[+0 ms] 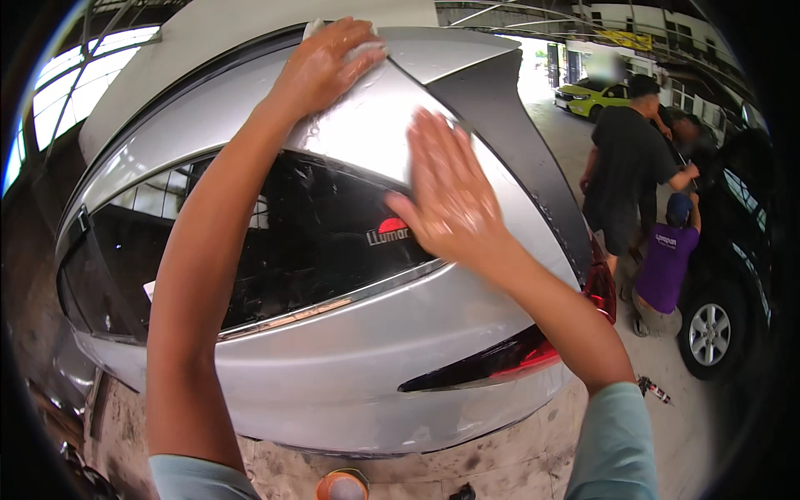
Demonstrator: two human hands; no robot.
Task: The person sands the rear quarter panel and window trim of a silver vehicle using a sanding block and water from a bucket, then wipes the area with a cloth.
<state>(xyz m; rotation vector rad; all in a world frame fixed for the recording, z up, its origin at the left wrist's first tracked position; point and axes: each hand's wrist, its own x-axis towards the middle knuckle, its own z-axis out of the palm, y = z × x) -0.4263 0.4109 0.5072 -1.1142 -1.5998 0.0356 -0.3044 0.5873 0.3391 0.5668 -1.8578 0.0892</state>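
A silver car (392,325) fills the middle of the view, its rear side towards me. My left hand (333,67) is up by the roof edge, fingers bent over a whitish, cloth-like piece (314,29) that shows only at its edges. On the wet, shiny rear pillar (358,125), between side window and spoiler, my right hand (450,179) lies with fingers stretched out; it is slightly blurred and holds nothing I can see. Both hands look wet. Below them is the dark side window (317,233) with a red and white sticker (390,232).
The dark spoiler side (508,117) and red tail light (517,354) lie to the right. An orange bucket (342,485) stands on the floor. At right, a standing person (625,150) and a crouching person (667,258) are beside a black vehicle (742,242). A tool (656,390) lies nearby.
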